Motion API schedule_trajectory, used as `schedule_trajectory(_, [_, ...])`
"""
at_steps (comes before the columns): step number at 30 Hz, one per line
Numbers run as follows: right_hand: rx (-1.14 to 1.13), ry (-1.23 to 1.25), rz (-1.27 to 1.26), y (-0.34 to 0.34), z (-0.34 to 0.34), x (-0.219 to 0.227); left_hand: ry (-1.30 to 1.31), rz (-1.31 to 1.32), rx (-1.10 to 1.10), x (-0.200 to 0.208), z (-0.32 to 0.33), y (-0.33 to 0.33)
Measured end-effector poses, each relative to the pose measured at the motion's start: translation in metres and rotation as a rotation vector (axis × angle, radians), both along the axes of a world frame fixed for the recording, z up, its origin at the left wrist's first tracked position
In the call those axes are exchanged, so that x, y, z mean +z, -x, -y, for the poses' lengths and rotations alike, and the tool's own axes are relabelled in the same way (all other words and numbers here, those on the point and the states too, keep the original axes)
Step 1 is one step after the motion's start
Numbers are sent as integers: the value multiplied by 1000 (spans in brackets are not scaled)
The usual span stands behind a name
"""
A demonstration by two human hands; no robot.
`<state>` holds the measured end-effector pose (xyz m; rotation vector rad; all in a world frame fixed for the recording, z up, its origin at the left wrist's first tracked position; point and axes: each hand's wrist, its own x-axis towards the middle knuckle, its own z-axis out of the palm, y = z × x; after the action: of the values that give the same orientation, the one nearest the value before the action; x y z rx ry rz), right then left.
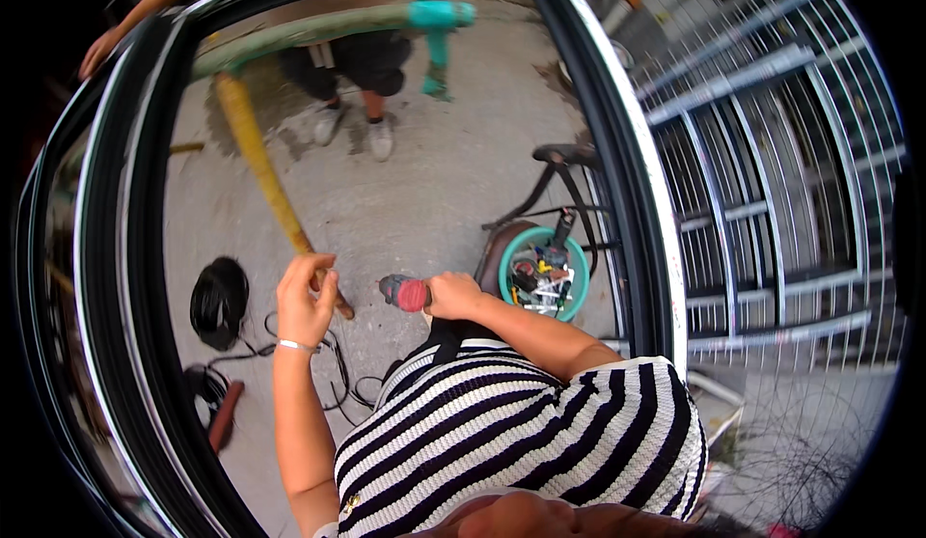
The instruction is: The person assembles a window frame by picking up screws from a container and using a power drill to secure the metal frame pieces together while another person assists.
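My right hand [453, 296] is closed round a red and grey power tool, seemingly a cordless drill [410, 293], held close to my waist. My left hand [307, 297] is raised to the left of it, fingers curled toward the thumb in a loose pinch; whatever they hold, if anything, is too small to make out. Beneath that hand passes the lower end of a yellow pole [258, 157]. A large metal frame with black inner edges [637, 162] surrounds my view of the floor.
A teal bucket [508, 282] of small tools and parts stands at right, by a black bar-framed seat [569, 155]. Coiled black cable [220, 299] lies left. A green-wrapped bar [318, 36] crosses ahead. Another person's hand [99, 53] touches the frame far left. Metal racks [762, 200] stand right.
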<state>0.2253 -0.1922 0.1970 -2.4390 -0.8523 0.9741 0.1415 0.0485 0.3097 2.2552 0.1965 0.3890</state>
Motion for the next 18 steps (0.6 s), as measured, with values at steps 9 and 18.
schedule_trajectory(9, [-542, 157, -17, -3, 99, -49, -61, -351, -609, -82, 93, -161])
schedule_trajectory(18, [-1284, 357, -174, 162, 139, -52, -245, -461, -1213, -238, 212, -206])
